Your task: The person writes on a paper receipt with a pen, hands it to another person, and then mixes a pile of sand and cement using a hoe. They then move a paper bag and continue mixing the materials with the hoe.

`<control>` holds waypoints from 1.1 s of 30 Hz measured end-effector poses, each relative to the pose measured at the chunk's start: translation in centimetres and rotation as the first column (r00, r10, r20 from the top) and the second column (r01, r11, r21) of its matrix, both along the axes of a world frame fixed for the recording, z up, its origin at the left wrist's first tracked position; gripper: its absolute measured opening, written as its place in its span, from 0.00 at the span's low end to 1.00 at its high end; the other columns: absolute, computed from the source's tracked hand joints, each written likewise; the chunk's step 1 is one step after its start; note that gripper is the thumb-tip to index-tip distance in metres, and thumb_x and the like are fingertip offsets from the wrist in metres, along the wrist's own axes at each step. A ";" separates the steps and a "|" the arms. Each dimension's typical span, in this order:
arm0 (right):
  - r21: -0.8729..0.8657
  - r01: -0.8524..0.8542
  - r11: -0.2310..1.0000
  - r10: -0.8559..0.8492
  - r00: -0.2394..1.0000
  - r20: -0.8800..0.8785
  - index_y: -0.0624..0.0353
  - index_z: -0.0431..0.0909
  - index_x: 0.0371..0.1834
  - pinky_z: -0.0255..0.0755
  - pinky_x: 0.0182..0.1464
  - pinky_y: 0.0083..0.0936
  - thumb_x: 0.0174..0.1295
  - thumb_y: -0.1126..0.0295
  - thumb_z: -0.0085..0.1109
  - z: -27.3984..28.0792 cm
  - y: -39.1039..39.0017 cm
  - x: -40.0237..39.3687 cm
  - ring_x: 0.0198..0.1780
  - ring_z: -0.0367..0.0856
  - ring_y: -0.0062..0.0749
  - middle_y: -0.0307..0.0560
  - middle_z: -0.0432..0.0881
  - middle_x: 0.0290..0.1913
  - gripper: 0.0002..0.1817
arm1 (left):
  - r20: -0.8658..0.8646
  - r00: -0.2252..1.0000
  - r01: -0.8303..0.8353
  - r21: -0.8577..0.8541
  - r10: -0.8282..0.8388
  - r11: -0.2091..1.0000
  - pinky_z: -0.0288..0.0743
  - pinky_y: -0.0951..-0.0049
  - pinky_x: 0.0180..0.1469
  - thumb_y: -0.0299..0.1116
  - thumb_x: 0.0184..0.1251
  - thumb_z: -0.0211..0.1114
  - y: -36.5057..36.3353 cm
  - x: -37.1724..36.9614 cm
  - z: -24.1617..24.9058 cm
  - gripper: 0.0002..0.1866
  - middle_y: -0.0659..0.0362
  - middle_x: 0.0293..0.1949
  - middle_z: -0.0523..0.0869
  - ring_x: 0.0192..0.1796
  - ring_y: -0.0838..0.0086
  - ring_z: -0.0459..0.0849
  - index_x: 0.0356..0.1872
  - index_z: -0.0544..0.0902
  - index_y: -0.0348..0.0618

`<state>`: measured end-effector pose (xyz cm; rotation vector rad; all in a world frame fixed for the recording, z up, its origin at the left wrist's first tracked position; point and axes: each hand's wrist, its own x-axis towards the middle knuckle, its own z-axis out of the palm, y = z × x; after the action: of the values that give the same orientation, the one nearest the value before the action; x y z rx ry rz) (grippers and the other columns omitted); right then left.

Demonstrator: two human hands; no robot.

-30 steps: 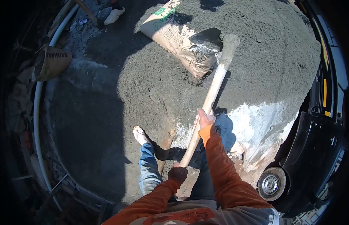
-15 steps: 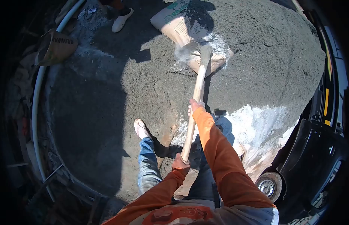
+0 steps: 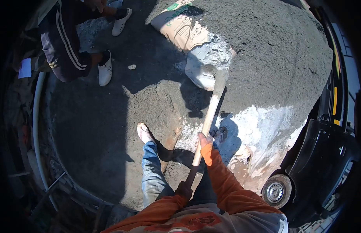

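Observation:
My left hand is closed round the lower end of a long wooden handle, close to my body and in shade. Further up the same handle, my right hand grips it in sunlight. The tool's head, at the far end, is sunk in pale grey powder spilling from a torn paper sack. That sack lies on a mound of grey sandy material.
A co-worker in dark striped shorts and light shoes stands at the upper left. White powder covers ground right of my feet. A black vehicle is at the right, a pale pipe at the left.
The tool has drawn back towards me, with both hands lower. More powder shows at the sack's torn end. The co-worker has stepped further into view, and the upright sack at left is no longer visible.

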<state>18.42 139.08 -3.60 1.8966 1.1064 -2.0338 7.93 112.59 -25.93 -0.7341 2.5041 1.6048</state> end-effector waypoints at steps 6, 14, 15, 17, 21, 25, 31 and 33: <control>0.023 -0.013 1.000 0.014 1.000 -0.010 0.54 0.65 0.32 0.64 0.12 0.28 0.54 0.66 0.53 0.2 0.5 1.8 0.12 0.67 0.29 0.40 0.66 0.16 0.08 | 0.119 0.973 -0.209 0.109 0.197 0.972 0.65 0.76 0.52 0.38 0.65 0.52 1.2 -0.2 0.2 0.17 0.59 0.44 0.77 0.47 0.74 0.73 0.50 0.73 0.39; -0.055 0.083 0.995 -0.094 0.961 -0.259 0.56 0.66 0.31 0.68 0.14 0.27 0.52 0.67 0.57 1.6 3.3 -7.3 0.14 0.69 0.27 0.41 0.70 0.18 0.10 | 0.689 0.452 0.764 0.029 -0.566 0.645 0.70 0.56 0.45 0.36 0.48 0.63 7.2 16.0 29.7 0.22 0.45 0.40 0.78 0.45 0.48 0.77 0.47 0.72 0.43; -0.087 0.021 0.996 -0.042 0.967 -0.253 0.56 0.66 0.30 0.68 0.15 0.28 0.51 0.65 0.58 2.1 3.6 -9.3 0.14 0.70 0.28 0.41 0.70 0.18 0.11 | 0.636 0.504 0.764 -0.013 -0.584 0.645 0.71 0.56 0.45 0.35 0.49 0.62 7.5 14.0 30.7 0.21 0.45 0.39 0.79 0.44 0.49 0.77 0.46 0.72 0.43; -0.232 0.010 0.973 -0.086 0.943 -0.321 0.55 0.67 0.30 0.67 0.17 0.31 0.51 0.63 0.58 0.5 3.3 -12.5 0.15 0.70 0.29 0.40 0.69 0.18 0.11 | 0.533 0.603 0.758 -0.151 -0.593 0.635 0.72 0.57 0.44 0.35 0.49 0.62 8.2 10.1 33.0 0.21 0.46 0.39 0.79 0.42 0.50 0.78 0.46 0.72 0.43; -0.563 0.006 0.827 -0.346 0.794 -0.500 0.53 0.63 0.29 0.66 0.22 0.32 0.52 0.64 0.50 -1.5 0.3 -19.1 0.19 0.66 0.30 0.40 0.65 0.21 0.09 | 0.385 0.602 0.784 -0.450 -0.699 0.427 0.74 0.60 0.40 0.36 0.48 0.65 4.8 3.9 35.8 0.28 0.48 0.40 0.78 0.38 0.52 0.79 0.53 0.69 0.44; -0.738 0.111 0.666 -0.582 0.696 -0.421 0.53 0.63 0.28 0.68 0.26 0.34 0.50 0.60 0.54 -2.9 -3.6 -25.0 0.22 0.68 0.31 0.41 0.66 0.21 0.13 | 0.470 0.465 0.824 -0.539 -0.750 0.174 0.75 0.64 0.36 0.39 0.45 0.68 6.5 -6.7 45.1 0.32 0.52 0.38 0.77 0.36 0.56 0.80 0.55 0.71 0.45; -0.127 -0.352 0.927 0.317 0.919 -0.232 0.57 0.70 0.36 0.71 0.41 0.40 0.53 0.45 0.55 -8.4 -0.9 -28.0 0.36 0.76 0.44 0.49 0.73 0.31 0.24 | 0.465 0.331 0.775 -0.630 -0.821 -0.044 0.74 0.68 0.36 0.36 0.42 0.69 13.4 -20.3 48.7 0.23 0.55 0.32 0.80 0.32 0.60 0.81 0.45 0.80 0.42; 0.552 -0.472 0.687 0.491 0.862 0.127 0.58 0.71 0.39 0.68 0.47 0.42 0.56 0.51 0.52 -10.3 2.0 -26.8 0.43 0.74 0.48 0.54 0.74 0.39 0.21 | 0.448 0.341 0.761 -0.648 -0.826 -0.037 0.73 0.70 0.35 0.34 0.43 0.69 15.2 -22.6 48.9 0.19 0.54 0.30 0.80 0.32 0.62 0.81 0.40 0.81 0.40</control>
<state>-8.37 141.05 -13.86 1.5054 2.1459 -1.5305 -14.65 127.83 22.92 0.8550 2.6203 -0.0200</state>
